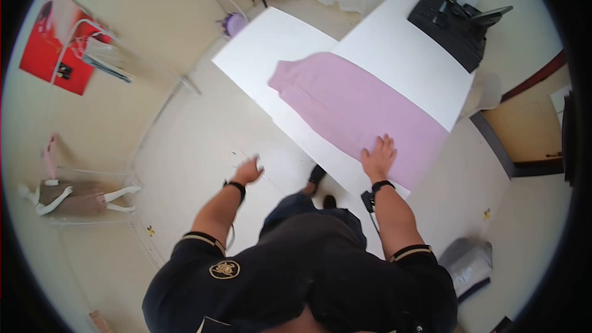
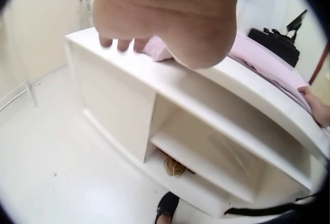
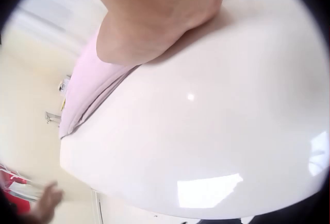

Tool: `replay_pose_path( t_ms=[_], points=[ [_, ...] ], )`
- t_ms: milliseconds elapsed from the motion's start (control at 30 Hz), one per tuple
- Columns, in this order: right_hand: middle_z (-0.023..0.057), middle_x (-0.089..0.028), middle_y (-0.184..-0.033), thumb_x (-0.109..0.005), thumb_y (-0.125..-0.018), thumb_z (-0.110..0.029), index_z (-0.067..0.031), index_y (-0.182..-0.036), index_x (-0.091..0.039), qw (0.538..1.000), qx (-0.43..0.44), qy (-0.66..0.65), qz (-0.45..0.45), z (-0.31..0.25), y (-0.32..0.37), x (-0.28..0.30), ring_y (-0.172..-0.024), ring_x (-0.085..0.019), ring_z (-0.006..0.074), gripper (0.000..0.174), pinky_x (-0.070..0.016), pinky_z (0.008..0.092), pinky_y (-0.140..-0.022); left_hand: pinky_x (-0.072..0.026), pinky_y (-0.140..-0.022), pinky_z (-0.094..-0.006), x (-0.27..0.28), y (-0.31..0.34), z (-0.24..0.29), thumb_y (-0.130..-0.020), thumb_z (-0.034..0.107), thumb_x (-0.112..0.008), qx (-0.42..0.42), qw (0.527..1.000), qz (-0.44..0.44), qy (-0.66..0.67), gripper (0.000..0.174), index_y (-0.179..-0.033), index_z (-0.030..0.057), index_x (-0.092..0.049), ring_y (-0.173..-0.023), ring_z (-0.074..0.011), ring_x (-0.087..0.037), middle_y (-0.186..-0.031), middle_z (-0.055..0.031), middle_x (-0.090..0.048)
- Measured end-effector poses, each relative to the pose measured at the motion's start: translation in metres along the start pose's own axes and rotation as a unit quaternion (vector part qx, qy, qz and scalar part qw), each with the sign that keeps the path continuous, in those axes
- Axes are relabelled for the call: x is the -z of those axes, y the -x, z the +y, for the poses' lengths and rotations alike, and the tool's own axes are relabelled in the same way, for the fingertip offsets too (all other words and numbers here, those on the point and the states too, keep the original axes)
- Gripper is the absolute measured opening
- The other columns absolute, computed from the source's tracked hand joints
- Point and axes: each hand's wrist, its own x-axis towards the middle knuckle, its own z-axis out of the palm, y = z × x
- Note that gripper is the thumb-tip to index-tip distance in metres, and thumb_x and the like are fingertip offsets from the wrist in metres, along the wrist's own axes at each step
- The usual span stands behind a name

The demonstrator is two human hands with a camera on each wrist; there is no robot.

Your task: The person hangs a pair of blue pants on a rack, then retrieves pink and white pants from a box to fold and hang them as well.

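Note:
A long pink garment [image 1: 361, 102] lies folded lengthwise on a white counter [image 1: 425, 49], with a narrower, collar-like end at the far left. My right hand [image 1: 378, 161] rests on its near edge, fingers spread and fairly straight. In the right wrist view the heel of that hand [image 3: 160, 28] sits by the garment's layered edge [image 3: 98, 97]. Off the counter's left side, my left hand [image 1: 248, 171] hangs in the air over the floor, holding nothing. Its palm [image 2: 170, 18] fills the top of the left wrist view, with some fingertips showing below it.
A black machine with a screen [image 1: 453, 24] stands at the counter's far right. Open shelves [image 2: 206, 152] under the counter hold a tan bundle [image 2: 174, 167]. Clothes rails line the left wall, one near a small mannequin [image 1: 71, 197]. A grey bag-like bundle [image 1: 467, 265] lies at right.

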Motion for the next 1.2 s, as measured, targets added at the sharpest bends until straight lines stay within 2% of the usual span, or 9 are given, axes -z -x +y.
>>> replay_pose_path(
  t_ms=[167, 267, 367, 433, 500, 567, 733, 867, 1200],
  points=[
    [0.0119, -0.030, -0.138, -0.059, -0.070, -0.031, -0.0044, -0.124, -0.040, 0.998, -0.004, -0.062, -0.001, -0.001, -0.008, 0.002, -0.132, -0.019, 0.0277, 0.063, -0.0125, 0.0490, -0.106, -0.0457, -0.072, -0.0395, -0.143, 0.165, -0.112, -0.083, 0.042, -0.050, 0.086, 0.950, -0.228, 0.194, 0.043, -0.092, 0.0021, -0.062, -0.076, -0.0282, -0.060, -0.081, -0.0167, -0.064],
    [0.0112, -0.031, -0.138, -0.061, -0.070, -0.029, -0.0051, -0.126, -0.039, 0.996, -0.006, -0.086, -0.005, 0.012, -0.021, -0.016, -0.132, -0.020, 0.0276, 0.065, -0.0143, 0.0489, -0.106, -0.0478, -0.077, -0.0407, -0.236, 0.242, -0.159, -0.086, 0.041, -0.047, 0.044, 0.922, -0.366, 0.118, 0.047, -0.108, 0.0008, -0.058, -0.086, -0.0268, -0.063, -0.102, -0.0153, -0.062],
    [0.0197, -0.044, -0.126, -0.059, -0.072, -0.019, 0.0023, -0.121, -0.043, 0.971, -0.026, -0.238, 0.025, 0.034, -0.043, -0.035, -0.117, -0.041, 0.0340, 0.056, -0.0317, 0.0415, -0.098, -0.0490, -0.077, -0.0376, -0.276, 0.302, -0.165, -0.086, 0.039, -0.046, 0.248, 0.848, -0.313, 0.350, 0.050, -0.118, 0.0007, -0.051, -0.089, -0.0259, -0.062, -0.108, -0.0109, -0.060],
    [0.0225, -0.048, -0.120, -0.049, -0.079, -0.019, 0.0055, -0.121, -0.042, 0.899, -0.117, -0.423, 0.012, 0.033, -0.058, -0.044, -0.111, -0.046, 0.0344, 0.049, -0.0362, 0.0385, -0.094, -0.0490, -0.075, -0.0366, -0.294, 0.317, -0.170, -0.086, 0.039, -0.046, 0.208, 0.878, -0.233, 0.363, 0.049, -0.117, 0.0015, -0.052, -0.088, -0.0249, -0.062, -0.108, -0.0105, -0.060],
    [0.0233, -0.047, -0.120, -0.050, -0.079, -0.018, 0.0065, -0.121, -0.041, 0.910, -0.114, -0.397, 0.028, 0.022, -0.066, -0.030, -0.111, -0.046, 0.0349, 0.049, -0.0359, 0.0383, -0.094, -0.0490, -0.072, -0.0357, -0.301, 0.321, -0.166, -0.086, 0.039, -0.046, 0.168, 0.902, -0.160, 0.364, 0.048, -0.117, 0.0023, -0.053, -0.088, -0.0239, -0.062, -0.108, -0.0101, -0.060],
    [0.0248, -0.046, -0.120, -0.050, -0.079, -0.016, 0.0084, -0.120, -0.040, 0.922, -0.152, -0.348, 0.078, -0.004, -0.068, -0.019, -0.111, -0.045, 0.0359, 0.049, -0.0354, 0.0381, -0.095, -0.0475, -0.067, -0.0356, -0.247, 0.326, -0.148, -0.086, 0.038, -0.046, 0.358, 0.750, -0.124, 0.542, 0.046, -0.116, 0.0045, -0.054, -0.085, -0.0216, -0.061, -0.105, -0.0094, -0.061],
    [0.0247, -0.050, -0.110, -0.050, -0.072, -0.004, 0.0102, -0.113, -0.045, 0.968, 0.033, -0.234, 0.080, -0.133, -0.017, -0.043, -0.104, -0.048, 0.0358, 0.044, -0.0363, 0.0373, -0.093, -0.0474, -0.068, -0.0350, -0.279, 0.335, -0.199, -0.082, 0.036, -0.049, 0.346, 0.731, -0.047, 0.587, 0.042, -0.108, 0.0038, -0.059, -0.077, -0.0206, -0.061, -0.095, -0.0092, -0.063],
    [0.0126, -0.055, -0.081, -0.051, -0.071, -0.006, 0.0032, -0.101, -0.050, 0.941, 0.164, -0.281, -0.095, -0.229, 0.032, -0.112, -0.072, -0.054, 0.0216, 0.031, -0.0440, 0.0321, -0.069, -0.0474, -0.067, -0.0347, -0.307, 0.349, -0.255, -0.080, 0.031, -0.050, 0.383, 0.676, 0.054, 0.627, 0.036, -0.093, -0.0006, -0.062, -0.068, -0.0192, -0.059, -0.078, -0.0093, -0.063],
    [0.0088, -0.060, -0.078, -0.055, -0.078, -0.015, -0.0034, -0.090, -0.055, 0.783, 0.214, -0.087, -0.577, -0.440, 0.124, -0.176, -0.066, -0.061, 0.0200, 0.017, -0.0452, 0.0290, -0.052, -0.0497, -0.063, -0.0299, -0.322, 0.402, -0.299, -0.080, 0.022, -0.053, 0.456, 0.434, 0.303, 0.715, 0.032, -0.102, -0.0015, -0.056, -0.070, -0.0183, -0.060, -0.084, -0.0113, -0.062]
  ],
)
